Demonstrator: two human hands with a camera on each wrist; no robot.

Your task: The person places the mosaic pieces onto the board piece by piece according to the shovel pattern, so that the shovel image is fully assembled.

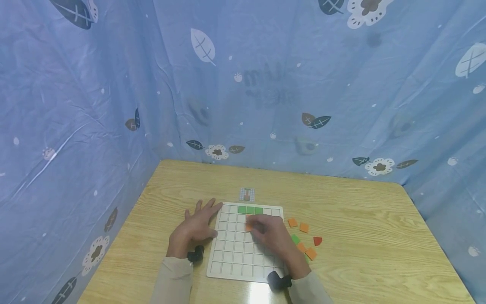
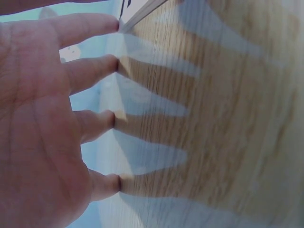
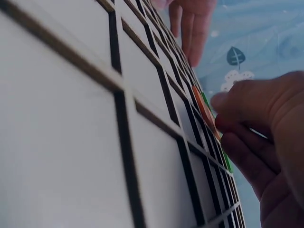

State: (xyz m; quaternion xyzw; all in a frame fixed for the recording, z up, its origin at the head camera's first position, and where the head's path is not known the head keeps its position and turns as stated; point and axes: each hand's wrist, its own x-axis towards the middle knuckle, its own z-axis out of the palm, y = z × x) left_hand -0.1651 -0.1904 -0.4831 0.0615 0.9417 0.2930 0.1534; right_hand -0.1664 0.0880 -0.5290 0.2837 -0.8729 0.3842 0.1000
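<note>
A white grid board (image 1: 228,257) lies on the table, with green tiles (image 1: 250,210) in a short row near its far edge. Just below that row, orange tiles (image 1: 248,226) show beside my right hand (image 1: 271,234). Its thumb and curled fingers pinch at the orange tile (image 3: 205,112), close over the grid in the right wrist view. My left hand (image 1: 197,226) is spread at the board's left side, fingers straight. In the left wrist view, its fingertips (image 2: 111,63) rest on the wood, one right at the board's edge (image 2: 142,12).
Loose orange tiles (image 1: 304,227), a green tile (image 1: 295,239) and a red quarter-round piece (image 1: 317,241) lie right of the board. A small pattern card (image 1: 247,194) lies beyond the board's far edge. A blue patterned curtain (image 1: 265,84) borders the wooden table (image 1: 364,236).
</note>
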